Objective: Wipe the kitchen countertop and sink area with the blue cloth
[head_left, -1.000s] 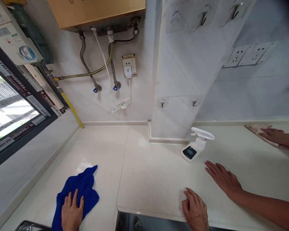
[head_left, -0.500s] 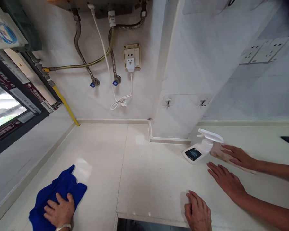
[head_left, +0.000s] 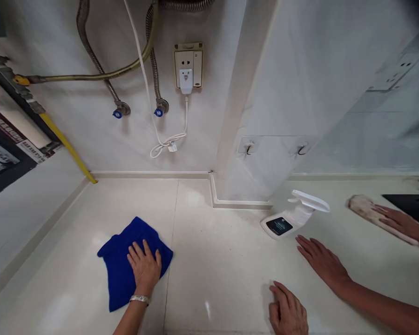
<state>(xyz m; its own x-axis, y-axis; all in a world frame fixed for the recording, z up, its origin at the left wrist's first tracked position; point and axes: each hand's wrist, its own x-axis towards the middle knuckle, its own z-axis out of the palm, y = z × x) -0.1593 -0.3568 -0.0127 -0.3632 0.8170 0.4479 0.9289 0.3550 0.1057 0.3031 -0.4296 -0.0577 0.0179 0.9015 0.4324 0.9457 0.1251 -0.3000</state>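
Head view: left hand (head_left: 145, 270), flat with fingers slightly apart, slides the blue cloth (head_left: 118, 274) toward two o'clock, its sweep now reaching the countertop seam (head_left: 176, 209); right hand (head_left: 289, 308) lies loosely open, five o'clock.

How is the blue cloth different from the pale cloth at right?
The blue cloth is deep blue; the pale cloth is whitish and brownish. The blue cloth lies spread; the pale cloth looks narrow. The blue cloth is under the left hand; the pale cloth, under a co-worker's hand. Both lie on the counter.
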